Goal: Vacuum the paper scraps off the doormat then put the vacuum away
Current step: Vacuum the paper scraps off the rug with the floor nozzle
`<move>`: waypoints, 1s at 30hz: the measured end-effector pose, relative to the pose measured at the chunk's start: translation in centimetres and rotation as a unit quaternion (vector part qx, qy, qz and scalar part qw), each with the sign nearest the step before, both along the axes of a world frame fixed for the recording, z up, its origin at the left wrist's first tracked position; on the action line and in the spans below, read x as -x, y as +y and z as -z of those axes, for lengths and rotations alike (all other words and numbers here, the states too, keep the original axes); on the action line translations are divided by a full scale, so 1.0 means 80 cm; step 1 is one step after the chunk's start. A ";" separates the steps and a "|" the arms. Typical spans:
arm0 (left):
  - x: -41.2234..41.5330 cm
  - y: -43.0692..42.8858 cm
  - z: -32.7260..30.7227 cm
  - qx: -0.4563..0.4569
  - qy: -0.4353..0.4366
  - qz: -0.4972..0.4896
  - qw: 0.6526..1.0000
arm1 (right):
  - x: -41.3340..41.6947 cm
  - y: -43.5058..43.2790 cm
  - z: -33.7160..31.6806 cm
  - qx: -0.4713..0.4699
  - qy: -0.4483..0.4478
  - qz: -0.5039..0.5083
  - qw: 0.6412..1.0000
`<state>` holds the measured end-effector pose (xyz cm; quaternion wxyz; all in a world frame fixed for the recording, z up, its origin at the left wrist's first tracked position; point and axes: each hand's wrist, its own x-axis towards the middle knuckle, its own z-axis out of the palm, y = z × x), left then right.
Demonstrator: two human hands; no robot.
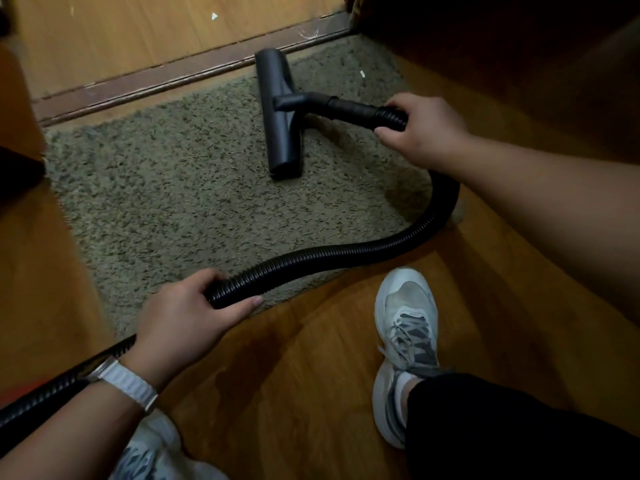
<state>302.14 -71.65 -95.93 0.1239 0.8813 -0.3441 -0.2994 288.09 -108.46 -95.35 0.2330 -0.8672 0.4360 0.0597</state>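
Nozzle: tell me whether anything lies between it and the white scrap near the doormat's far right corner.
Nothing visible does. The nozzle rests on the doormat, and only bare pile lies between it and the white scrap. The right hand grips the hose on the near side of that path.

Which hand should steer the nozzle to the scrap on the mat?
Right. The right hand grips the hose just behind the nozzle, near the scrap on the mat; the left hand holds the hose far back.

Both hands gripped the black hose point(346, 252). Ahead of the right hand point(420, 128), the floor nozzle point(278, 112) sat on the doormat point(166, 188).
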 end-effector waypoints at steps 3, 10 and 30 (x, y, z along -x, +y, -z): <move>0.000 0.000 0.000 0.001 0.002 -0.001 1.000 | 0.007 0.004 -0.001 -0.002 -0.014 0.002 1.000; -0.001 -0.004 -0.002 0.014 -0.006 -0.004 1.000 | 0.078 -0.021 -0.005 -0.005 -0.046 0.125 0.991; -0.003 0.000 0.003 0.014 0.020 -0.013 1.000 | 0.062 -0.022 0.010 -0.002 -0.016 0.170 0.985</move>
